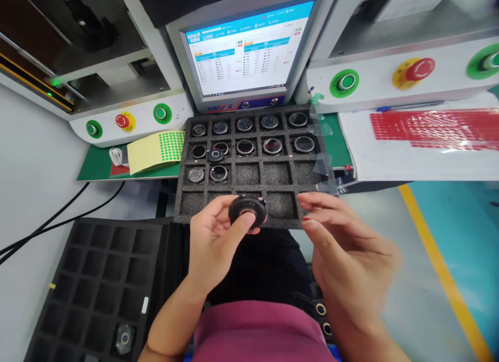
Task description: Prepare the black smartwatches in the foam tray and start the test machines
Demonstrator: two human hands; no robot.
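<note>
The left hand (212, 237) is gripping a round black part (247, 210) between its thumb and curled fingers, holding it just above the near edge of a black foam tray (257, 176); the thumb is lying across the part's lower face and is covering some of its pale centre, so what that face carries is hard to make out. The right hand (345, 253) is hovering just beside the part with its fingers stretched out loosely and nothing in it; it is blurring at the edges, and its wrist is running out of the bottom of the picture. The tray is sitting in front of a monitor (245, 47), and its far rows are holding more round parts, one of them (215, 154) lying tilted across a divider, while the near cells are showing bare foam; the two cells behind the held part are partly hidden by it. A clear film strip (325, 164) is lying over the tray's right edge, barely visible against the foam. To the lower left a second black tray (97, 279) is being cut off by the frame, with a single round piece (125, 338) in one near cell. The text on the monitor is too small to read. A sheet of green dot stickers (156, 150) is lying left of the foam tray.
</note>
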